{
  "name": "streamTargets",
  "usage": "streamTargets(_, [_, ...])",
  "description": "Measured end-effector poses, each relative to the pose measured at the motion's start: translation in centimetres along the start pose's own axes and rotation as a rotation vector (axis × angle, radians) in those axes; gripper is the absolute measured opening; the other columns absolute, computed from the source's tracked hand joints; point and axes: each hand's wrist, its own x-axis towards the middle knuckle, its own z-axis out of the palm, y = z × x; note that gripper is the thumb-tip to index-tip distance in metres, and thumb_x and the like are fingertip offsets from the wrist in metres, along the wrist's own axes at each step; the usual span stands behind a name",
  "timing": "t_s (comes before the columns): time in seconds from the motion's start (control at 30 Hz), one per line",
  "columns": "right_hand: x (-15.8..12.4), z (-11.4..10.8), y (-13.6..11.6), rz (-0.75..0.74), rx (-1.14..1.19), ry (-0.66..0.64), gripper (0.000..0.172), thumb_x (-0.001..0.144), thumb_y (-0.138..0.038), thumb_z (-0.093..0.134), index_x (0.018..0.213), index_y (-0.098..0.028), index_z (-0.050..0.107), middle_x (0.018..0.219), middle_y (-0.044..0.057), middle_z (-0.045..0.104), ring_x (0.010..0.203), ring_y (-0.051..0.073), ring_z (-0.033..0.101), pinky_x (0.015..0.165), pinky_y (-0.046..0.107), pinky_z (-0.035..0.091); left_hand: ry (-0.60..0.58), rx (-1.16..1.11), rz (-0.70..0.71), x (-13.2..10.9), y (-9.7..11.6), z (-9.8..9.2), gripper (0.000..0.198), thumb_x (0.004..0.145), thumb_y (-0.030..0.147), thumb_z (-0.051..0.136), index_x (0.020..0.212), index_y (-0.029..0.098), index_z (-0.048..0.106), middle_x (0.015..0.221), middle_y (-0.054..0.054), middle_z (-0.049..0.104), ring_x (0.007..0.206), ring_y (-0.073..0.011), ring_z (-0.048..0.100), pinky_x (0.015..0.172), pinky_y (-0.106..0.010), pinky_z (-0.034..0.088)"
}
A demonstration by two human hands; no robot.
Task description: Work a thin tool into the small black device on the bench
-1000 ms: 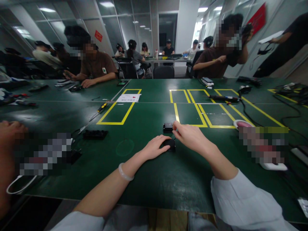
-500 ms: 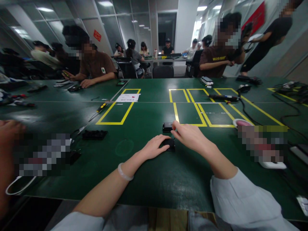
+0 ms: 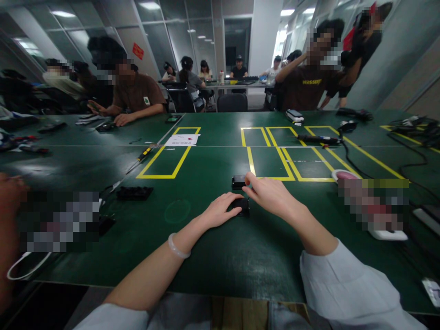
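My left hand (image 3: 220, 209) lies over a small black block-shaped part (image 3: 244, 207) on the green table, thumb and fingers closed around its left side. Over the part's far right edge, my right hand (image 3: 263, 190) is closed in a pinch. A thin dark tip shows below those fingers, reaching down to the part; the rest of what they hold is hidden. Just beyond stands a second black box-like piece (image 3: 238, 182), close to my right fingertips. Whether they touch it I cannot tell.
Yellow tape outlines (image 3: 156, 177) mark the green table (image 3: 206, 256). On the left lie a black slotted piece (image 3: 134, 193) and a yellow-black screwdriver (image 3: 144, 154). A black corded tool (image 3: 318, 139) lies at right. A co-worker's hand (image 3: 12, 192) is at the left edge.
My hands and the black part stay nearly still. Across the table, the co-worker at right has raised an arm to the head, and the person behind has shifted.
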Motion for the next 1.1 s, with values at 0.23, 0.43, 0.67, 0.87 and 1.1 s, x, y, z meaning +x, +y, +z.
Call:
streamTargets(0.23, [0.11, -0.23, -0.12, 0.007, -0.019, -0.035, 0.021, 0.097, -0.025, 0.030, 0.110, -0.020, 0.045, 0.085, 0.006, 0.070, 0.072, 0.021, 0.066, 0.053, 0.027, 0.025, -0.002, 0.004, -0.005, -0.04, 0.09, -0.21, 0.036, 0.094, 0.039, 0.048, 0.126, 0.024, 0.050, 0.117, -0.007, 0.059, 0.108, -0.0239, 0.055, 0.096, -0.039, 0.043])
streamTargets(0.43, [-0.02, -0.26, -0.21, -0.006, 0.015, -0.008, 0.019, 0.097, -0.031, 0.034, 0.108, -0.020, 0.044, 0.087, 0.005, 0.070, 0.074, 0.020, 0.065, 0.055, 0.027, 0.027, -0.003, 0.013, -0.011, -0.03, 0.20, -0.22, 0.035, 0.094, 0.039, 0.048, 0.126, 0.024, 0.051, 0.116, -0.007, 0.059, 0.106, -0.0238, 0.055, 0.094, -0.039, 0.044])
streamTargets(0.67, [0.25, -0.19, -0.05, 0.016, -0.031, -0.049, 0.022, 0.098, -0.030, 0.029, 0.108, -0.021, 0.045, 0.085, 0.006, 0.070, 0.072, 0.021, 0.066, 0.053, 0.028, 0.025, 0.001, 0.000, -0.012, -0.09, -0.01, -0.16, 0.036, 0.094, 0.039, 0.049, 0.127, 0.025, 0.050, 0.117, -0.007, 0.058, 0.105, -0.0235, 0.055, 0.094, -0.039, 0.044])
streamTargets(0.87, [0.04, -0.22, -0.06, -0.009, 0.021, 0.001, 0.016, 0.095, -0.024, 0.035, 0.107, -0.019, 0.045, 0.086, 0.005, 0.070, 0.072, 0.019, 0.065, 0.053, 0.027, 0.023, 0.003, 0.009, -0.013, -0.14, 0.07, -0.25, 0.036, 0.094, 0.039, 0.048, 0.127, 0.024, 0.050, 0.115, -0.007, 0.059, 0.104, -0.0234, 0.055, 0.093, -0.039, 0.045])
streamTargets(1.1, [0.05, -0.07, -0.30, 0.000, 0.002, 0.023, 0.022, 0.098, -0.038, 0.034, 0.103, -0.020, 0.046, 0.081, 0.004, 0.069, 0.070, 0.020, 0.065, 0.052, 0.027, 0.022, 0.003, 0.013, -0.008, -0.10, 0.11, -0.17, 0.035, 0.094, 0.038, 0.048, 0.126, 0.024, 0.050, 0.116, -0.007, 0.058, 0.107, -0.0235, 0.055, 0.094, -0.039, 0.044])
